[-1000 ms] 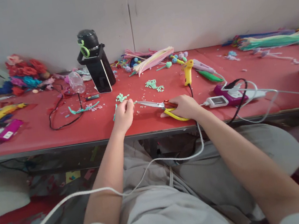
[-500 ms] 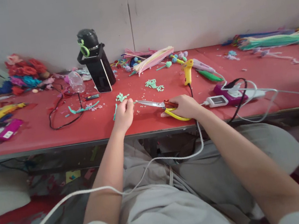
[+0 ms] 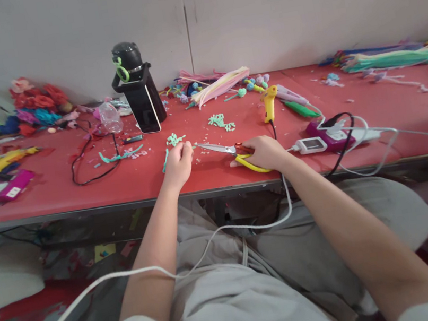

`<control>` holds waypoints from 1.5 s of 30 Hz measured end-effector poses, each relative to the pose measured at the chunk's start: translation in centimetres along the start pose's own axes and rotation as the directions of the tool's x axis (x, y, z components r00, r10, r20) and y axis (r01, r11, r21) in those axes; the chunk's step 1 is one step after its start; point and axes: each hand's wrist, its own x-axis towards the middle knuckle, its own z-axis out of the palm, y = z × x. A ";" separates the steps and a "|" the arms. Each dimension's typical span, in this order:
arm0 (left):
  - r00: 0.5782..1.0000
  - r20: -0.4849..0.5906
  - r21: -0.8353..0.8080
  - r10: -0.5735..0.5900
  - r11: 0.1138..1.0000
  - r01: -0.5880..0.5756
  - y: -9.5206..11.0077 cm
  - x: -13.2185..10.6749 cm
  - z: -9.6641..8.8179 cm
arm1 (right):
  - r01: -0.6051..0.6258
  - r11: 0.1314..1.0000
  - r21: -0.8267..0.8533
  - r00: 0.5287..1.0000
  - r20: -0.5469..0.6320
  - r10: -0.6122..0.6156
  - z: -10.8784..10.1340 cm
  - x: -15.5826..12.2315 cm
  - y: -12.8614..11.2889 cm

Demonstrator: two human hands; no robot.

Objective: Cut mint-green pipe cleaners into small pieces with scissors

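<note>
My left hand (image 3: 178, 163) rests on the red table (image 3: 216, 173) with its fingers pinched on a thin mint-green pipe cleaner (image 3: 166, 159), whose tail trails left of the hand. My right hand (image 3: 265, 153) grips the yellow and red handles of a pair of scissors (image 3: 232, 152). The steel blades point left and their tips meet the strip at my left fingertips. Small mint-green cut pieces (image 3: 221, 121) lie scattered just beyond both hands.
A yellow glue gun (image 3: 269, 102) stands behind my right hand, beside a purple and white power strip (image 3: 327, 140) with cables. A black bottle with a phone (image 3: 139, 97) stands at the back, plus pipe-cleaner bundles (image 3: 219, 84), paper flowers (image 3: 34, 104) and a white cable across my lap.
Both hands stay where they were, with the scissor tips at the green strip. A blurred shape at the far right edge of the table has gone from view.
</note>
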 end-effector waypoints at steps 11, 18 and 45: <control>1.000 0.004 0.029 0.003 1.000 -0.003 -0.2 0.1 -0.1 | 0.023 0.998 0.050 0.999 0.027 -0.025 -0.5 -0.3 0.0; 1.000 0.005 0.016 0.001 1.000 -0.001 -0.1 0.0 0.0 | 0.032 0.998 0.051 0.999 0.019 -0.033 -0.4 -0.3 0.0; 1.000 -0.010 0.013 0.011 1.000 -0.011 0.6 -0.3 0.0 | 0.017 0.999 0.036 1.000 0.024 -0.018 -0.2 -0.2 0.0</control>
